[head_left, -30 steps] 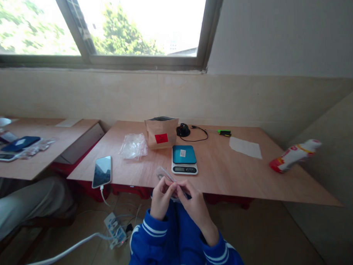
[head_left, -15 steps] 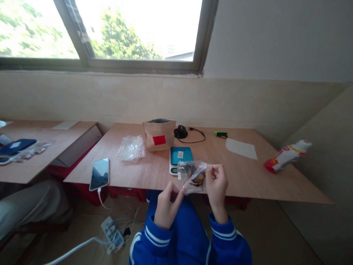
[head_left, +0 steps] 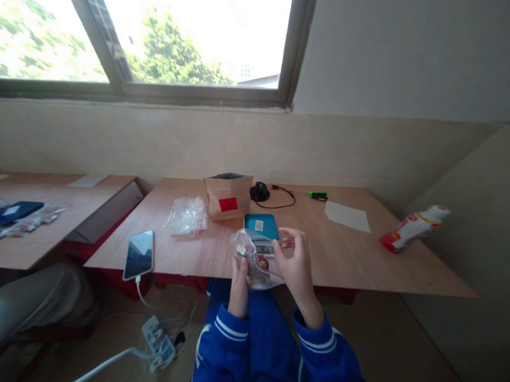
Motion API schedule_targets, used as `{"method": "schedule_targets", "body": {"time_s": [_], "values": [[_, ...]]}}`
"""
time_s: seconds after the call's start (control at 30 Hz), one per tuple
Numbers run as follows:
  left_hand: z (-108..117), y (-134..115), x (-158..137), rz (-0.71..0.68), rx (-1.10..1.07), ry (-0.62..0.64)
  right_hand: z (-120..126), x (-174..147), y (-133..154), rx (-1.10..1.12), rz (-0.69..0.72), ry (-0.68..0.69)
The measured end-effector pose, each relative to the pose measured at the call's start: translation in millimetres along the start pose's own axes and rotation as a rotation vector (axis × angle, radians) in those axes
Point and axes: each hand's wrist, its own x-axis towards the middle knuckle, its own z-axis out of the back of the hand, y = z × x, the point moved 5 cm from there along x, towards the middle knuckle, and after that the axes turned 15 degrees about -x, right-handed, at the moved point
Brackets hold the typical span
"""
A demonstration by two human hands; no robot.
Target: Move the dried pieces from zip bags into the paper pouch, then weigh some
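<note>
At the lower centre of the frame we see the left hand (head_left: 240,280) gripping a clear, crinkled plastic bag (head_left: 261,279); the right hand (head_left: 297,262) curls at its right edge, and we cannot tell whether it pinches it. Inside we make out something brown, blurred by the plastic. Mid-frame, a brown paper pouch with a red label (head_left: 228,197) stands open, its contents hidden from us.
</note>
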Motion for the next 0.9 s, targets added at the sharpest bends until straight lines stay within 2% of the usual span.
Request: {"method": "schedule_targets", "body": {"time_s": [0.03,0.13,0.2,0.27,0.43,0.5,0.6,0.77,0.9], "values": [[2.1,-1.6,2.3,-0.022,0.004,-0.037,1.0,0.7,7.1,-0.045,0.089,0.032],[9.4,-5.5,10.8,-0.067,0.034,-0.096,-8.5,1.3,21.5,-0.040,0.280,0.346],[13.1,-7.6,16.1,-0.102,0.070,-0.098,-15.9,3.3,22.8,-0.031,0.298,0.487],[14.8,-9.1,20.9,-0.134,0.108,-0.084,-24.6,7.3,22.1,-0.040,0.306,0.570],[15.8,-14.7,34.7,-0.178,0.203,-0.097,-52.5,11.7,25.7,-0.004,0.483,0.824],[14.9,-19.7,39.9,-0.202,0.243,-0.097,-61.1,15.0,23.8,0.001,0.494,0.867],[16.7,-27.3,44.8,-0.207,0.275,-0.125,-70.1,22.0,17.0,0.001,0.433,0.879],[32.8,-32.6,51.6,-0.189,0.196,-0.237,-81.6,27.0,7.5,0.013,0.325,0.978],[43.1,-19.5,61.4,-0.046,-0.008,-0.288,-84.1,34.3,13.1,0.085,0.295,0.947]]}}
